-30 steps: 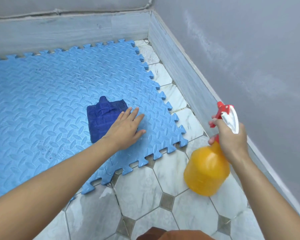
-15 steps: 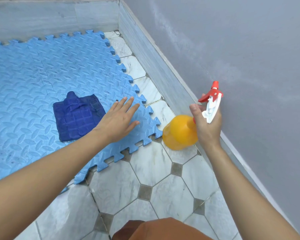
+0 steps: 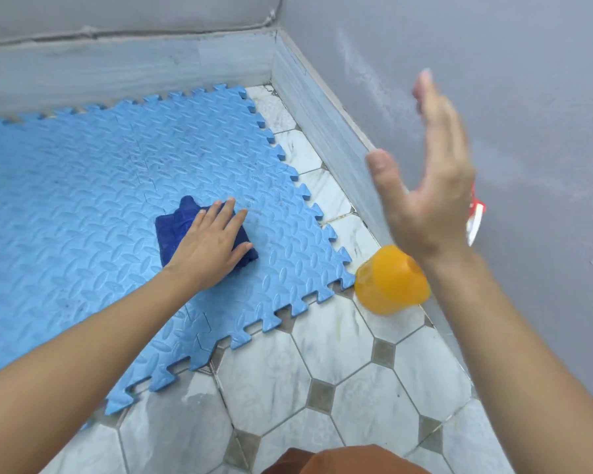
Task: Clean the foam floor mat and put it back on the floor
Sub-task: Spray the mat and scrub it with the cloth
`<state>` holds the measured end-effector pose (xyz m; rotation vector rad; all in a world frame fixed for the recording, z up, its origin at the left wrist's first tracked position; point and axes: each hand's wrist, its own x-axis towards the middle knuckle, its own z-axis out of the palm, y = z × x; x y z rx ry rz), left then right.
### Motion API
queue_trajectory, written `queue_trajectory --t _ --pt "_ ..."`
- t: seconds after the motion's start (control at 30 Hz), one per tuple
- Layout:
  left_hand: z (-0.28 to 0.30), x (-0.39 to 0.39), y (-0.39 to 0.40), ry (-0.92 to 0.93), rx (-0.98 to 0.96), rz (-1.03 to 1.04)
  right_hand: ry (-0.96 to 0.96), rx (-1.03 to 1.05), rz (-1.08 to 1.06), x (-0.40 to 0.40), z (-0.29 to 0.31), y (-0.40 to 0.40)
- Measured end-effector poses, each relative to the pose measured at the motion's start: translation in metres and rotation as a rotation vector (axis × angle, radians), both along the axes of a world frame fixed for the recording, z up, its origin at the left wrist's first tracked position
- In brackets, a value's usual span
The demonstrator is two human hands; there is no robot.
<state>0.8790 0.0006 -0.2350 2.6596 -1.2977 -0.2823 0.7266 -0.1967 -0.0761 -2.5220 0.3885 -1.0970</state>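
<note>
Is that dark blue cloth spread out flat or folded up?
Folded. The cloth is a thick compact wad on the mat, under the left hand.

- A corner of a room in a home, seen from above by someone crouched on the floor.
- Tiled floor: white marbled octagons with small grey squares between them.
- Grey painted walls meet at a corner, with a pale skirting along the base.
- Blue interlocking foam mat covers part of the tiles, a household play-mat sort.
- Orange spray bottle stands by the wall.
</note>
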Motion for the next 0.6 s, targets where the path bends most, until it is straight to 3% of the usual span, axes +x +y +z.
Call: queue_trajectory --t 0.33,0.43,0.6 --pt "-0.012 0.024 0.055 0.009 0.026 0.128 0.478 0.125 0.139 0.101 -0.138 0.060" --pt "-0.027 0.025 0.060 -0.027 0.057 0.069 0.605 0.101 0.155 0.108 -0.180 0.060" --pt "-0.056 0.017 0.042 -0.086 0.082 -0.101 0.638 0.048 0.134 0.119 -0.225 0.035"
